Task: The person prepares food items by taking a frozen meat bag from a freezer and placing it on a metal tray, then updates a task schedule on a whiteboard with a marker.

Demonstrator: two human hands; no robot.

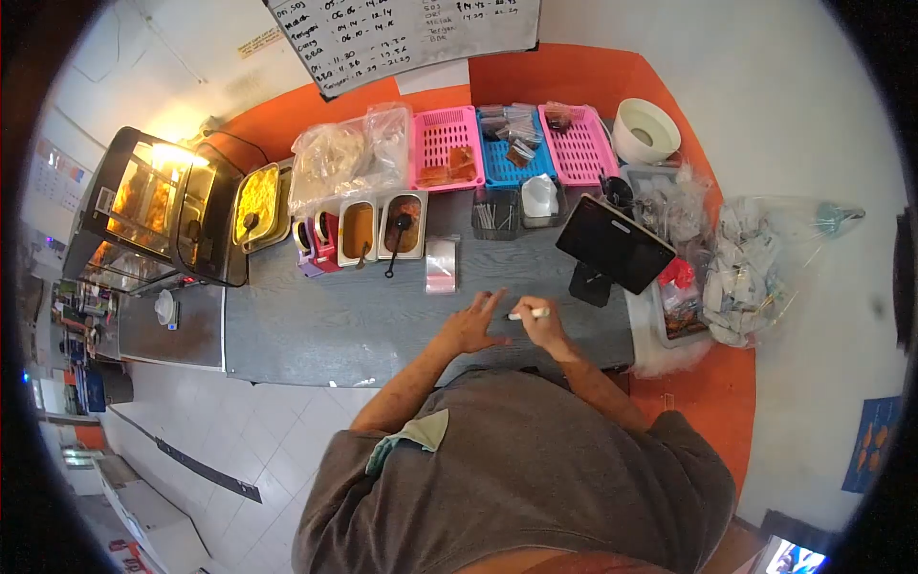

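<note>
My right hand (545, 330) is closed around a white marker pen (529, 314), its dark tip pointing left over the grey table (316, 335). To its left, my left hand (469, 325) rests near the table's front with fingers spread and nothing visible in them. Just beyond the left hand lies a stack of small clear plastic bags (441, 266). Whether the marker tip touches anything is too small to make out. A black tablet on a stand (617, 244) stands to the right of my right hand.
Metal pans of sauce (358, 230) with ladles stand behind. Pink (446, 124) and blue baskets (492, 172) hold sachets. A lit food warmer (143, 206) is at left; plastic-wrapped bundles (746, 277) crowd the right. A whiteboard (421, 38) with handwriting hangs on the wall.
</note>
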